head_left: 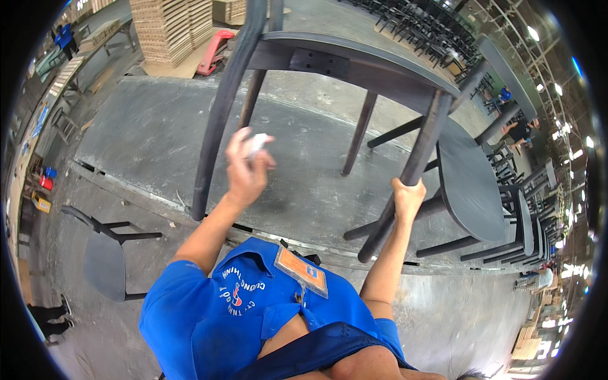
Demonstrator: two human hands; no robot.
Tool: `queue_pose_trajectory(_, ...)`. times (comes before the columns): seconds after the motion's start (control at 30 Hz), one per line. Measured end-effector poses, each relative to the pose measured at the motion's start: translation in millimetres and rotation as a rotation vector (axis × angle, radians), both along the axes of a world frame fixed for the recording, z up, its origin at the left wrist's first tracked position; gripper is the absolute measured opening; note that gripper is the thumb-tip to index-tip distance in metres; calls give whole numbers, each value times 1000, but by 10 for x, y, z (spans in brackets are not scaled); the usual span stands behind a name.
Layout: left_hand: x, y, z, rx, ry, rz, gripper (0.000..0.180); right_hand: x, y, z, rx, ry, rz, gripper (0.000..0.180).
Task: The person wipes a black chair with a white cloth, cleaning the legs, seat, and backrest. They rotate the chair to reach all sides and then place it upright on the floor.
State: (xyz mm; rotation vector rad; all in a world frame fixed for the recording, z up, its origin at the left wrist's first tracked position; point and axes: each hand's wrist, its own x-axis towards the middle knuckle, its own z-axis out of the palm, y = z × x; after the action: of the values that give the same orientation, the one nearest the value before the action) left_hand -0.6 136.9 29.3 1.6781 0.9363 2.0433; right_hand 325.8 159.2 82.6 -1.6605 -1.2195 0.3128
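Observation:
A dark wooden chair (392,87) stands in front of me on a low grey platform, with its legs toward me. My right hand (407,197) is wrapped round its near right leg. Between the near legs hovers my left hand (247,171), fingers bent and slightly blurred by motion. Pinched in it is a small white piece (257,143), too smeared to tell its kind. That hand looks apart from the chair, beside its left leg (215,139). Below the seat's edge a darker block with small holes (320,63) shows.
The platform's grey top (145,120) stretches left. Close at right stands another dark chair (468,177), with a row of similar chairs behind. A chair (107,259) sits on the floor at left. Stacked boards (171,31) and a red pallet jack (216,52) are farther back.

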Motion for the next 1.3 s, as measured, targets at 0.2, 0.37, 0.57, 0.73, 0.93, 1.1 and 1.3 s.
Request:
queue_pose_trajectory(0.2,1195,482,752,36,270,-140,21,-5,-65,-42,-13,-18,24,26)
queue_pose_trajectory(0.37,1328,1096,804,141,457,271,19,-46,-95,-37,-27,-35,28,26)
queue_pose_trajectory(0.57,1421,1356,651,211,628,165,19,-82,-13,-5,-19,7,30,24)
queue_pose_trajectory(0.73,1544,1150,745,230,332,-61,12,-93,144,88,47,-21,33,18)
queue_pose_trajectory(0.93,1842,1213,1326,94,65,-12,17,-98,238,169,-46,-2,4,21)
queue_pose_trajectory(1.1,2096,1315,1487,188,37,-22,14,-89,236,134,-23,-2,22,22)
queue_pose_trajectory(1.3,1919,1279,1210,251,286,43,13,-91,188,100,8,10,16,24)
